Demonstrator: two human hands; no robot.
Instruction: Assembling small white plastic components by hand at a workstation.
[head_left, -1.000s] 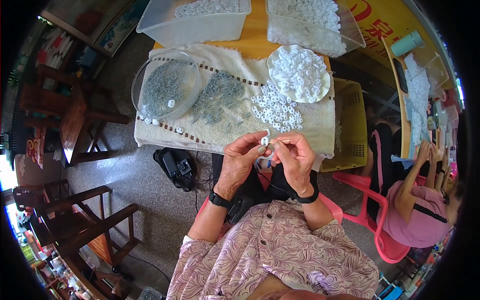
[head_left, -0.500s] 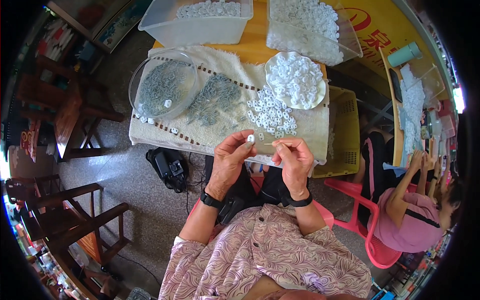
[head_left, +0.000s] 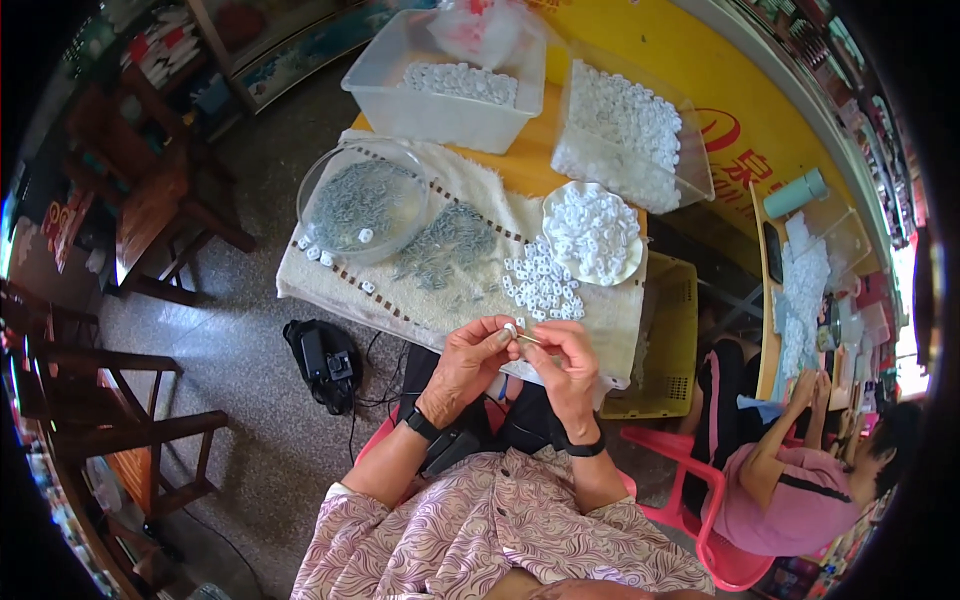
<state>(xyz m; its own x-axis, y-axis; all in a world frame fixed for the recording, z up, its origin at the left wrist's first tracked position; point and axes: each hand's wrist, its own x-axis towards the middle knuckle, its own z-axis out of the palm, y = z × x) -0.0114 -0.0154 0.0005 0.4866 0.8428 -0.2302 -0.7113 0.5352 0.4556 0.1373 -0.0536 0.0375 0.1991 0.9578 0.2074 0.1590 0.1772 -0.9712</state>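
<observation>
Just in front of the table's near edge, my left hand [head_left: 468,362] pinches a small white plastic piece [head_left: 510,330] with holes in it. My right hand [head_left: 566,368] has thumb and fingers closed on a thin gold-coloured rod [head_left: 530,339], its tip at the white piece. Fingers hide whether the rod enters a hole. Beyond my hands lies a loose pile of white plastic pieces [head_left: 540,285], beside a scalloped plate [head_left: 634,268] heaped with more. Small grey metal pins [head_left: 447,245] spread over the towel [head_left: 340,285], and a round clear dish [head_left: 303,200] holds more pins.
Two clear bins, one left [head_left: 440,120] and one right [head_left: 700,180], stand at the table's back with white pieces inside. A yellow crate [head_left: 650,400] is right of the table. On the floor sits a black device [head_left: 325,355] with cables. A person [head_left: 795,480] works at the right.
My hands have come together, bringing the rod's tip to the white piece. The view has shifted, so the table appears lower and more of the bins shows.
</observation>
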